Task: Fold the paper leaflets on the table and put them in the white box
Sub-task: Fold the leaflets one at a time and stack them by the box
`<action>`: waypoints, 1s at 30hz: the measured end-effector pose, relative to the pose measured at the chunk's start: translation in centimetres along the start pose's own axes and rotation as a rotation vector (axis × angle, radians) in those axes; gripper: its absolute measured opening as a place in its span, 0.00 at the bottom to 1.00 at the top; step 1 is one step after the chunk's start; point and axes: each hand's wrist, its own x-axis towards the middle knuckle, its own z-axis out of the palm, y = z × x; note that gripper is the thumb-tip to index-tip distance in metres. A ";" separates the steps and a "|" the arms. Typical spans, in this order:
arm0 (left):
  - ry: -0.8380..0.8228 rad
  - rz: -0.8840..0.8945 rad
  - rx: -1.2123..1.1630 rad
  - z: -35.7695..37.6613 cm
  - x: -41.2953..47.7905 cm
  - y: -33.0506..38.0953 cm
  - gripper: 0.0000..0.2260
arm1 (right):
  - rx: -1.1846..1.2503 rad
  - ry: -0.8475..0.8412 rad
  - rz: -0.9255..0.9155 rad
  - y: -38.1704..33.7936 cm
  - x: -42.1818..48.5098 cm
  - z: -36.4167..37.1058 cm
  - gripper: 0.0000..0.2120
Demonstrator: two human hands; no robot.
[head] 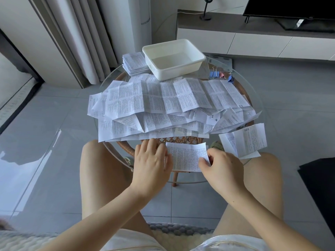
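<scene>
1. The person sits at the round glass table [181, 139] with 1 small leaflet [186, 156] lying at its near edge, right between both hands.
2. The left hand [153, 160] lies flat with fingers fairly straight and slightly spread, pressing down on the leaflet's left side. The right hand [223, 167] has thumb and curled fingers pinched on the leaflet's near right corner.
3. Looks to me like a fold is being made or creased; can't tell how many folds it already has.
4. The white box [170, 73] sits at the far edge and looks empty. A stack of folded leaflets [135, 64] touches its left side and isn't in it yet.
5. The big pile of unfolded leaflets [163, 105] covers the middle of the table, so my guess is the job has barely started.
6. What could go wrong:
   - Glass is slick, so if the flat hand eases off, the leaflet could slide and crease crooked.
   - Another leaflet [244, 140] hangs over the right edge. An elbow bump or a draft could drop it on the floor.
   - Reaching for the box means going over the pile. A dragged wrist could shove sheets off the table or into the binder clips [220, 74] at the far right edge.
</scene>
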 end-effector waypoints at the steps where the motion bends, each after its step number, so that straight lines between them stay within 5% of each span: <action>1: -0.009 0.049 -0.022 0.0 0.1 0.0 0.06 | -0.002 -0.002 0.000 0.0 0.0 0.0 0.21; 4: -0.054 0.202 -0.077 0.1 0.4 -0.2 0.01 | -0.012 -0.003 0.000 0.0 0.0 -0.1 0.21; 9: -0.227 0.432 -0.206 0.2 1.0 0.5 0.16 | -0.015 -0.011 -0.002 -0.1 0.0 -0.2 0.20; 16: -0.319 0.407 -0.190 -0.5 1.2 1.0 0.24 | -0.015 -0.017 0.002 0.0 0.2 -0.1 0.20; 30: -0.397 0.332 -0.244 0.2 0.7 0.3 0.23 | -0.025 -0.025 0.010 0.0 0.6 -0.3 0.20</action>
